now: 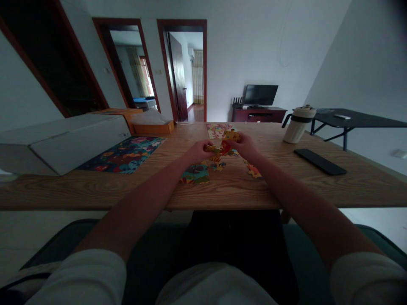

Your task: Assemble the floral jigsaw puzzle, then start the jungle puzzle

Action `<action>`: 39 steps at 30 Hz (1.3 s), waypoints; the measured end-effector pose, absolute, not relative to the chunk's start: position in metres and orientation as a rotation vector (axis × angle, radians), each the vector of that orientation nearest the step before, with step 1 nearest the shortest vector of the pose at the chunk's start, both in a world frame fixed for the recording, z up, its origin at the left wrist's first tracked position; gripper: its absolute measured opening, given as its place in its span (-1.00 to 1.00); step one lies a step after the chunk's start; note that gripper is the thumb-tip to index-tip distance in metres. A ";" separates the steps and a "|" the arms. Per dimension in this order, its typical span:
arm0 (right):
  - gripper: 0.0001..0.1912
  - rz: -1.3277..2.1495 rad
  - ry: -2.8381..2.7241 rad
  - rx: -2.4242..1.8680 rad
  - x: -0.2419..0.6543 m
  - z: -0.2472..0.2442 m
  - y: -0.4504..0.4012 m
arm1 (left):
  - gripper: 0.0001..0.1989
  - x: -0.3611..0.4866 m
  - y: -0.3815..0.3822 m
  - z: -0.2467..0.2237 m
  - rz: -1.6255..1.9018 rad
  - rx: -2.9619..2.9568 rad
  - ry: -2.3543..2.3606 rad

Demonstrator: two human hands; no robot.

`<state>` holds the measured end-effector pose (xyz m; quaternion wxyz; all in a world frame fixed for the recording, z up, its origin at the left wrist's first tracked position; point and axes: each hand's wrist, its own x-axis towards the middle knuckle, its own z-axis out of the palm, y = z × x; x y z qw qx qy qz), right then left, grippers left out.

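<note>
Over the middle of the wooden table, my left hand (pixel 197 151) is closed on a small yellowish jigsaw piece (pixel 211 148). Close by on its right, my right hand (pixel 246 147) grips a larger yellow jigsaw piece (pixel 232 135). A red piece (pixel 225 147) shows between the hands; whether it is held or joined to another piece I cannot tell. Below my left hand lies a teal section of joined puzzle (pixel 195 173). More pieces (pixel 217 165) are grouped just right of it, and orange pieces (pixel 253 171) lie beneath my right forearm.
Behind my hands lies a colourful picture sheet (pixel 216 130). A dark blue illustrated sheet (pixel 129 154), a long white box (pixel 79 137) and an orange tray (pixel 152 128) occupy the left. To the right are a white jug (pixel 296 127) and a black phone-like slab (pixel 319 161).
</note>
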<state>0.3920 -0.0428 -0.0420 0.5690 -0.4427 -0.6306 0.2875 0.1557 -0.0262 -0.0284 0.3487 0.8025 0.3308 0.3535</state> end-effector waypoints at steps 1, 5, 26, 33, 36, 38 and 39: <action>-0.54 0.700 -1.502 -1.034 0.391 -0.043 -0.044 | -0.71 0.156 -0.028 -0.028 0.864 2.106 0.868; -0.59 0.737 -1.594 -1.040 0.388 -0.044 -0.050 | -0.75 0.156 -0.030 -0.029 0.718 2.117 0.900; -0.81 0.671 -1.864 -1.098 0.380 -0.045 -0.058 | -0.78 0.156 -0.028 -0.034 0.840 2.099 0.858; -0.76 0.745 -1.704 -1.053 0.382 -0.045 -0.054 | -0.64 0.153 -0.020 -0.033 0.980 1.965 0.737; -0.71 0.792 -1.688 -1.033 0.382 -0.043 -0.055 | -0.63 0.154 -0.021 -0.032 0.987 1.976 0.717; -0.67 0.828 -1.677 -1.022 0.381 -0.041 -0.057 | -0.66 0.155 -0.025 -0.031 0.916 2.053 0.773; -0.63 0.849 -1.670 -1.014 0.380 -0.040 -0.058 | -0.69 0.155 -0.027 -0.031 0.889 2.081 0.799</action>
